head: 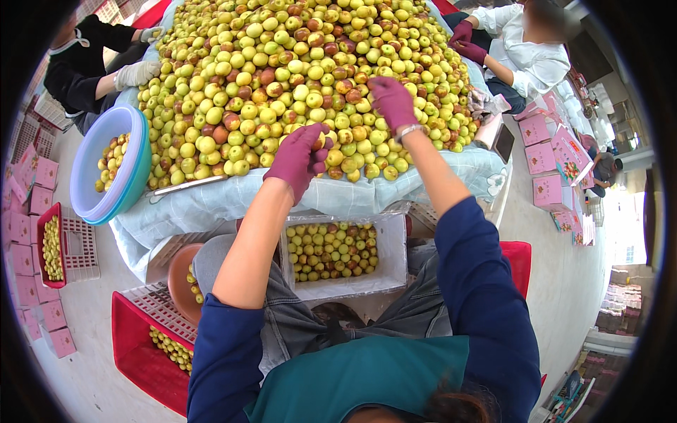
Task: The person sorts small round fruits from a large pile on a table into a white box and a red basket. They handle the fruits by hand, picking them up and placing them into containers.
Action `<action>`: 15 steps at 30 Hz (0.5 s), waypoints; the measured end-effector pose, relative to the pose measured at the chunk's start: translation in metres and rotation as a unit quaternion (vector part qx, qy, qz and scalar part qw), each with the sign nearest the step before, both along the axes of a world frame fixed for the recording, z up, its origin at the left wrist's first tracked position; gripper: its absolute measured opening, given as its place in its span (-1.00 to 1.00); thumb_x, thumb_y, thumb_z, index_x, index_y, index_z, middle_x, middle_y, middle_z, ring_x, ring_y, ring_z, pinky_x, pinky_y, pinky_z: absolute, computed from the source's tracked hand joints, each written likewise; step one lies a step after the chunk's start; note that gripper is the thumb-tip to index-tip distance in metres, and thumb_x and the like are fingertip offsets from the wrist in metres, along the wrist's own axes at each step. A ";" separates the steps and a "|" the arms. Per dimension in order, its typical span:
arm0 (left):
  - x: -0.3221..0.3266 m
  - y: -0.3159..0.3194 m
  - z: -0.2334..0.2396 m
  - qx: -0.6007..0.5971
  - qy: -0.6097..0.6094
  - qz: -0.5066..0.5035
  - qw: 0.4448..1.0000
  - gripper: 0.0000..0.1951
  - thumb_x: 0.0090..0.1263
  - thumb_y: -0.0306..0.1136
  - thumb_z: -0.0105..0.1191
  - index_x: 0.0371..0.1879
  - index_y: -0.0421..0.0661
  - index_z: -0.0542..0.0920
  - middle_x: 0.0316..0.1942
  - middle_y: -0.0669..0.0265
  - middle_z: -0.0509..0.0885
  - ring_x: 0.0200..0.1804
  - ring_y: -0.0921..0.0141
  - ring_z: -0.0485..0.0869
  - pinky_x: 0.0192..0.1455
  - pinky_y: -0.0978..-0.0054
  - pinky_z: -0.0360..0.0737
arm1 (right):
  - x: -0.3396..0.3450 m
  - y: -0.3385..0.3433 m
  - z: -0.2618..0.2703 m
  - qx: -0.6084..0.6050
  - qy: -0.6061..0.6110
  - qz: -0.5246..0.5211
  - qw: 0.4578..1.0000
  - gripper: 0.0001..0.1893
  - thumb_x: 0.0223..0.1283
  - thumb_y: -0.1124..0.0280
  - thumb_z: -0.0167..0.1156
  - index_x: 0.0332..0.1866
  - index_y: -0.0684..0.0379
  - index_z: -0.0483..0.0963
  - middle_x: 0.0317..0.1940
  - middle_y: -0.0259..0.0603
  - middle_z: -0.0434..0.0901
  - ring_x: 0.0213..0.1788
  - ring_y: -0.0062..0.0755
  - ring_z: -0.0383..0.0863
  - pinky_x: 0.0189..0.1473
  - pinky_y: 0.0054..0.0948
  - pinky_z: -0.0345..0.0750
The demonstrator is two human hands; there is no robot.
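Note:
A large heap of green and reddish-brown jujubes (254, 95) covers a table draped in pale blue checked cloth (349, 190). At the heap's near edge, my left hand (301, 158), in a maroon glove, has its fingers curled around a jujube (319, 140). Farther in and to the right, my right hand (392, 103), gloved the same way, reaches over the fruit with its fingertips at the pile. Whether it grips a fruit cannot be told. Between my knees sits a white lined box (391, 264) partly filled with jujubes.
Nested plastic basins (79, 174) holding some jujubes rest at the table's left corner. A brown basin (180, 288) and a red-lined crate (127, 338) stand by my left leg. Co-workers (79, 69) sit on both sides. Pink cartons (550, 195) are stacked right, a phone (503, 143) lies nearer.

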State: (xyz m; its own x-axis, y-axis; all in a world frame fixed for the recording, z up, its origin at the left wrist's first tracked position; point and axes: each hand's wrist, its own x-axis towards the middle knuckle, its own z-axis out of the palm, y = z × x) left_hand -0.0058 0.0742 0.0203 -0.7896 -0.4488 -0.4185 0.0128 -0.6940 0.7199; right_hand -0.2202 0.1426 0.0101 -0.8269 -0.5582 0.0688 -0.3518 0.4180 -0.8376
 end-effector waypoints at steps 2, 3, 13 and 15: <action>0.000 -0.004 0.002 0.014 -0.012 -0.007 1.000 -0.76 0.34 -0.22 -0.04 -0.17 -0.11 0.48 -0.47 0.39 0.49 -0.58 0.64 0.33 -0.63 0.74 0.25 | -0.046 -0.003 -0.006 0.056 0.130 -0.041 0.989 -0.69 0.04 0.41 0.06 -0.07 0.13 0.52 -0.14 0.01 0.55 -0.13 -0.14 0.56 -0.03 -0.32 0.48; 0.001 -0.005 0.004 0.019 -0.026 -0.009 0.999 -0.77 0.34 -0.22 -0.04 -0.19 -0.11 0.48 -0.50 0.40 0.48 -0.59 0.64 0.32 -0.64 0.74 0.23 | -0.061 -0.005 -0.012 0.082 0.240 -0.037 0.967 -0.64 0.00 0.46 0.05 -0.02 0.08 0.48 -0.09 0.01 0.49 -0.08 -0.06 0.51 0.00 -0.28 0.46; -0.002 -0.002 0.012 0.009 -0.038 -0.020 0.999 -0.79 0.32 -0.20 -0.11 -0.38 -0.08 0.48 -0.52 0.39 0.51 -0.60 0.63 0.35 -0.66 0.74 0.21 | -0.095 -0.014 -0.033 0.104 0.238 0.081 0.962 -0.59 -0.05 0.43 0.20 0.02 -0.04 0.44 -0.26 -0.11 0.50 -0.23 -0.23 0.53 -0.18 -0.34 0.49; -0.001 -0.002 0.011 0.002 -0.042 -0.028 0.999 -0.81 0.30 -0.20 -0.10 -0.40 -0.05 0.49 -0.49 0.40 0.53 -0.56 0.63 0.40 -0.61 0.74 0.26 | -0.086 -0.007 -0.034 -0.010 0.037 0.075 0.996 -0.59 -0.03 0.43 0.21 0.02 0.00 0.45 -0.35 -0.18 0.53 -0.33 -0.38 0.53 -0.27 -0.43 0.49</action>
